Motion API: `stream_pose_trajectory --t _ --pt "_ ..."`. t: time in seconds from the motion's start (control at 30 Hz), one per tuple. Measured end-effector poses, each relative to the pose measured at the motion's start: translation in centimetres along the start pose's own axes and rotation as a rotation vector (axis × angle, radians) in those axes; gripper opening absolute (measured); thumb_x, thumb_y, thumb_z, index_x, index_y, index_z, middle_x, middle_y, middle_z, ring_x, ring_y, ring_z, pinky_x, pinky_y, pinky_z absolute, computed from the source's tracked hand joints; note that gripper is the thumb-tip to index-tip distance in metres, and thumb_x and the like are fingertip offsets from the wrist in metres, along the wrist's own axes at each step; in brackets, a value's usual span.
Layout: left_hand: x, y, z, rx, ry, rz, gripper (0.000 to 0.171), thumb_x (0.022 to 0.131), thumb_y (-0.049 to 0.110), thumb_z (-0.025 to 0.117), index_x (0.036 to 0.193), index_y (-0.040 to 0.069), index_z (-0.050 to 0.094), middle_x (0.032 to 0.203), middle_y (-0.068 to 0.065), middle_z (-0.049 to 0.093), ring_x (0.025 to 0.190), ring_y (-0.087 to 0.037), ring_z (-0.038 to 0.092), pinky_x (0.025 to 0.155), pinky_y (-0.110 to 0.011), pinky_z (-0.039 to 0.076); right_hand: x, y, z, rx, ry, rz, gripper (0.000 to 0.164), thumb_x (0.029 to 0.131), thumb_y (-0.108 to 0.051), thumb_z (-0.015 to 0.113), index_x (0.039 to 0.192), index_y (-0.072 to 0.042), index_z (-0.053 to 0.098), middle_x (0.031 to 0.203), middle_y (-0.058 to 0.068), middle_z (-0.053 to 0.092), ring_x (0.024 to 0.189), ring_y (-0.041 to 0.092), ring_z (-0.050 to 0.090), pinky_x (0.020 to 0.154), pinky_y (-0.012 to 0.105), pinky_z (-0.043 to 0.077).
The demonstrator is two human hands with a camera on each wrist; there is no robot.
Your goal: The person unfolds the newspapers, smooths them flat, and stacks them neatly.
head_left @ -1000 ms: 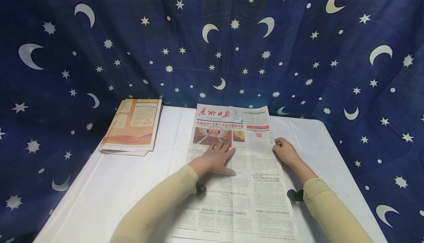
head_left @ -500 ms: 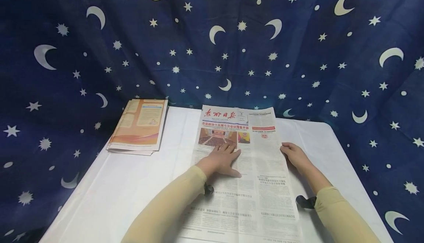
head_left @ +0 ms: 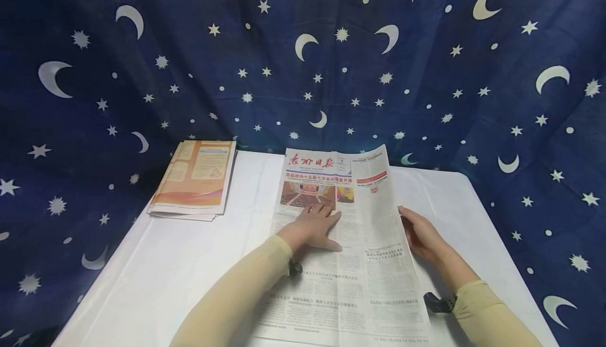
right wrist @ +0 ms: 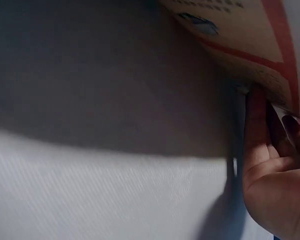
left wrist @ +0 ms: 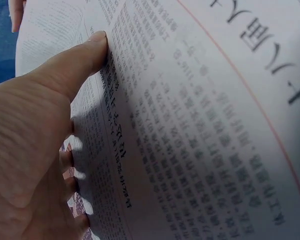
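A newspaper (head_left: 341, 284) with a red masthead and a photo near its top lies lengthwise on the white table. My left hand (head_left: 314, 228) rests on it just below the photo, fingers spread and thumb pointing right. In the left wrist view the thumb of this left hand (left wrist: 35, 130) lies along the printed page. At the sheet's right edge is my right hand (head_left: 423, 234), its fingers fairly straight against the raised edge. From the right wrist view, the fingers of the right hand (right wrist: 275, 145) touch the underside of the lifted newspaper (right wrist: 250, 40), which shows orange and red print.
A stack of folded newspapers (head_left: 194, 179) with an orange top page sits at the back left of the white table (head_left: 189, 263). Behind the table hangs a dark blue curtain (head_left: 284, 100) patterned with moons and stars.
The newspaper's right side has risen, its top right corner lifting off the table. My right hand's fingers have straightened and slid under the edge. The left hand stays in place.
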State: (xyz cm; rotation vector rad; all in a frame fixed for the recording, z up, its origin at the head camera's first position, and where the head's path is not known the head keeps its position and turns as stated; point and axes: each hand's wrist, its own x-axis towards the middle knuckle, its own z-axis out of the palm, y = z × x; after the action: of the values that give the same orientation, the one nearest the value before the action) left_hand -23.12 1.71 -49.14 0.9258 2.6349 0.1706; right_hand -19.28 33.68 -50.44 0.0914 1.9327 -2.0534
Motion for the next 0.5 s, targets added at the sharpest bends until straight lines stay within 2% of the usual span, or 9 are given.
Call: stream_pose_trajectory --t 0.1,0.2,0.5 --pt "0.09 -0.23 0.06 0.004 0.007 -0.003 0.103 0.083 0.078 0.063 0.164 0.027 0.026 0.171 -0.005 0.014 0.157 -0.028 0.011 0.125 -0.054 0.011 -0.05 -0.07 0.37 0.064 -0.052 -0.034 0.049 0.113 -0.04 0.033 0.138 -0.002 0.047 0.093 0.004 0.07 0.05 0.006 0.053 0.043 0.018 0.043" --pt "0.2 -0.33 0.15 0.003 0.01 -0.003 0.103 0.083 0.078 0.063 0.164 0.027 0.026 0.171 -0.005 0.014 0.157 -0.028 0.011 0.125 -0.054 0.011 -0.2 -0.18 0.61 0.103 -0.084 -0.065 0.045 0.114 -0.037 0.033 0.135 -0.002 0.051 0.088 0.005 0.071 0.045 0.006 0.051 0.04 0.018 0.044" --pt "0.36 -0.14 0.15 -0.007 0.009 -0.005 0.104 0.082 0.077 0.065 0.164 0.026 0.027 0.171 -0.005 0.014 0.157 -0.028 0.011 0.125 -0.054 0.011 -0.76 -0.37 0.89 0.134 -0.097 -0.063 0.05 0.113 -0.036 0.034 0.147 0.0 0.042 0.103 0.007 0.069 0.059 0.008 0.061 0.044 0.017 0.046"
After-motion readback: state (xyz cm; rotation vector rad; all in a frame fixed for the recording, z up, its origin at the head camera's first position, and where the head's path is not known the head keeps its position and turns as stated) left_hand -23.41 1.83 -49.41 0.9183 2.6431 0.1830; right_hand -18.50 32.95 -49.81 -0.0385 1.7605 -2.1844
